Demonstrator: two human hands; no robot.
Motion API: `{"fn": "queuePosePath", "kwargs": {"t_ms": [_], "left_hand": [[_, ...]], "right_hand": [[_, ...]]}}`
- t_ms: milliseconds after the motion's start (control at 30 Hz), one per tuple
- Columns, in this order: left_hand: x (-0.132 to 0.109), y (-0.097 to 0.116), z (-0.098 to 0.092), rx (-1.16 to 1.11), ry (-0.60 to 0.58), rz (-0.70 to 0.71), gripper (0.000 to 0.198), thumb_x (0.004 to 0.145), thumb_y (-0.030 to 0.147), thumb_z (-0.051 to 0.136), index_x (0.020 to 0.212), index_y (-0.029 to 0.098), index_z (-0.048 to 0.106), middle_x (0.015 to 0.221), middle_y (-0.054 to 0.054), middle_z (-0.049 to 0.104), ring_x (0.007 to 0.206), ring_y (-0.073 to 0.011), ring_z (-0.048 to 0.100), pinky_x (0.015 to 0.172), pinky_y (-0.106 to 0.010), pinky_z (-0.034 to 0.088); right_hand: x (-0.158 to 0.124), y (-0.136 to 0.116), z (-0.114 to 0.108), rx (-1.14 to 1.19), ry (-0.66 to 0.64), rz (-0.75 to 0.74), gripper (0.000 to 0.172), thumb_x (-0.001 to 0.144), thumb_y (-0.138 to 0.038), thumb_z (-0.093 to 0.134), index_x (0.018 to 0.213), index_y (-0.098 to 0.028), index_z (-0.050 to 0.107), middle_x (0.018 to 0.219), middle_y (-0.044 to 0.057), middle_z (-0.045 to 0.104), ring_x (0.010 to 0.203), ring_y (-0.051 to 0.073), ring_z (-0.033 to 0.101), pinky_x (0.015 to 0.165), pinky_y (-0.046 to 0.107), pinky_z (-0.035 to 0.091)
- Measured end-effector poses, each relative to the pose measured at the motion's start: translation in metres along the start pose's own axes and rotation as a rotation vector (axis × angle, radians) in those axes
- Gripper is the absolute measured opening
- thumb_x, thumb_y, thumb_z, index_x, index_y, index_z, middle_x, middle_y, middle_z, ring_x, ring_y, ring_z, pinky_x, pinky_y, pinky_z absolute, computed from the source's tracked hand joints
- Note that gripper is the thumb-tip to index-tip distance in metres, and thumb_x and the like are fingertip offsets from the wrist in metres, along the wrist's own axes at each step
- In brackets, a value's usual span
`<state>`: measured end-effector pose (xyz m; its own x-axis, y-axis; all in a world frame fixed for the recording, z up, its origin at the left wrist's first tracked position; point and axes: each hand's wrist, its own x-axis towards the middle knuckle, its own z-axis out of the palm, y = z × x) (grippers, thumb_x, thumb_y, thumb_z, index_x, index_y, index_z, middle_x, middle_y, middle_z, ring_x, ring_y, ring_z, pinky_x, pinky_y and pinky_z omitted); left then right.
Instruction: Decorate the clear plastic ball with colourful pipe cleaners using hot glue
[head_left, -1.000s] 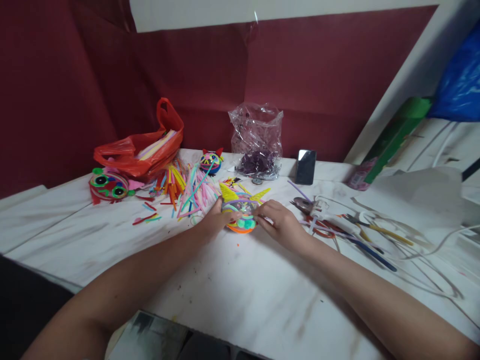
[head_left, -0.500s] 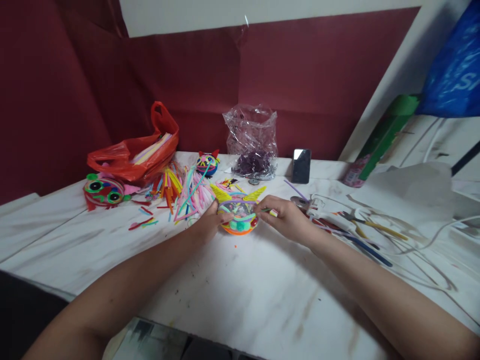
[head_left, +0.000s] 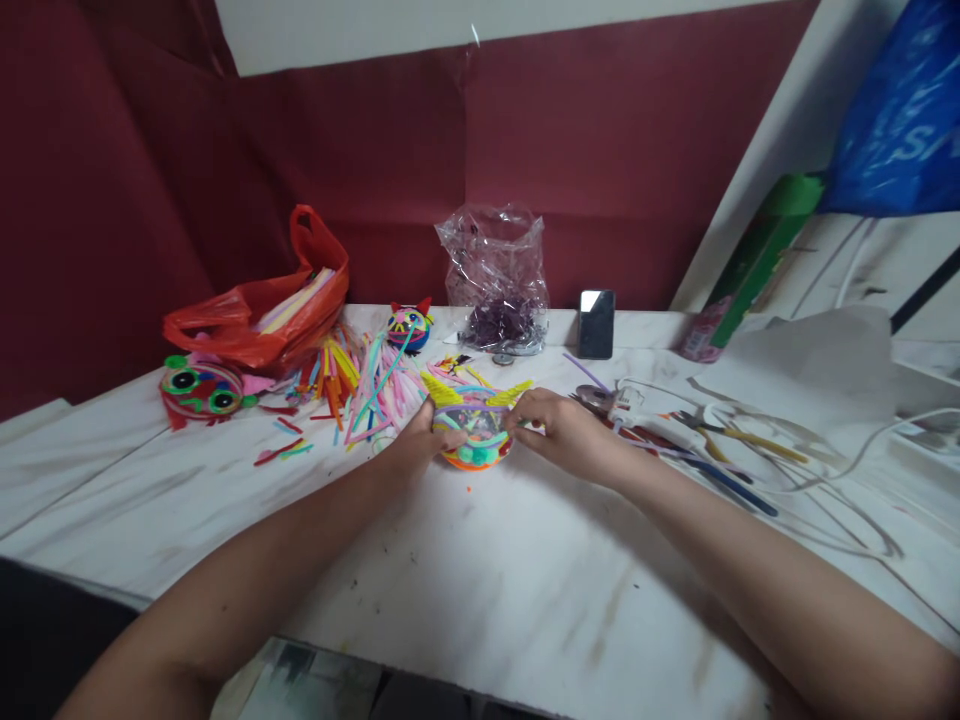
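Observation:
A round pipe-cleaner animal head (head_left: 477, 455) stands on the table between my hands. It has yellow ears, a see-through middle, a turquoise fuzzy patch and an orange lower rim. My left hand (head_left: 429, 435) is closed on its left side, with the thumb lying over the front. At the right edge, my right hand (head_left: 559, 425) has its fingers bent and pinched together against the head. Whatever those fingertips hold is too small or hidden to make out. Behind the left hand lies a heap of pastel pipe cleaners (head_left: 390, 385).
Two finished-looking animal heads, a red-and-green one (head_left: 201, 388) and a blue one (head_left: 409, 328), sit left and back. A red plastic bag (head_left: 262, 310), a clear bag (head_left: 495, 290) and a phone (head_left: 596, 325) stand behind. Rightward lie a glue gun (head_left: 660, 422), pliers (head_left: 750, 440) and cables.
The view has shifted slightly. My right fingers have drawn in closer to the head's right edge, and the small green bit between them no longer shows. The left hand keeps its hold.

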<state>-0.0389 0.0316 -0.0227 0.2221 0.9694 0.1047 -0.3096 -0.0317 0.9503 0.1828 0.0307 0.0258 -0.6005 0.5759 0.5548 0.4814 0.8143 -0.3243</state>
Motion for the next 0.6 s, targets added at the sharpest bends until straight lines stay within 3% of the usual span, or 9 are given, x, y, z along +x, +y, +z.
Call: {"fn": "queuePosePath", "kwargs": {"t_ms": [200, 333, 600], "left_hand": [[0.005, -0.001, -0.006, 0.048, -0.031, -0.067, 0.081, 0.055, 0.019, 0.081, 0.129, 0.023, 0.048, 0.106, -0.008, 0.073, 0.093, -0.0253, 0.070, 0.084, -0.037, 0.055], [0.006, -0.001, -0.009, 0.055, -0.042, -0.067, 0.076, 0.057, 0.020, 0.080, 0.127, 0.022, 0.050, 0.098, -0.006, 0.074, 0.084, -0.0230, 0.070, 0.080, -0.034, 0.055], [0.005, 0.002, -0.011, 0.094, -0.057, -0.063, 0.068, 0.061, 0.022, 0.076, 0.125, 0.023, 0.050, 0.117, -0.008, 0.069, 0.103, -0.0272, 0.068, 0.089, -0.038, 0.053]], "right_hand": [[0.000, 0.006, 0.005, 0.027, -0.044, 0.017, 0.017, 0.082, -0.009, 0.057, 0.078, -0.019, 0.070, 0.079, 0.005, 0.071, 0.075, 0.017, 0.064, 0.065, 0.026, 0.049], [0.000, 0.007, 0.008, 0.113, -0.075, 0.129, 0.016, 0.080, -0.008, 0.056, 0.077, -0.018, 0.067, 0.079, 0.003, 0.070, 0.071, 0.015, 0.063, 0.065, 0.025, 0.048], [0.002, 0.002, 0.008, 0.201, -0.093, 0.204, 0.011, 0.082, -0.013, 0.056, 0.079, -0.017, 0.066, 0.080, 0.003, 0.069, 0.072, 0.015, 0.062, 0.068, 0.025, 0.047]]}}
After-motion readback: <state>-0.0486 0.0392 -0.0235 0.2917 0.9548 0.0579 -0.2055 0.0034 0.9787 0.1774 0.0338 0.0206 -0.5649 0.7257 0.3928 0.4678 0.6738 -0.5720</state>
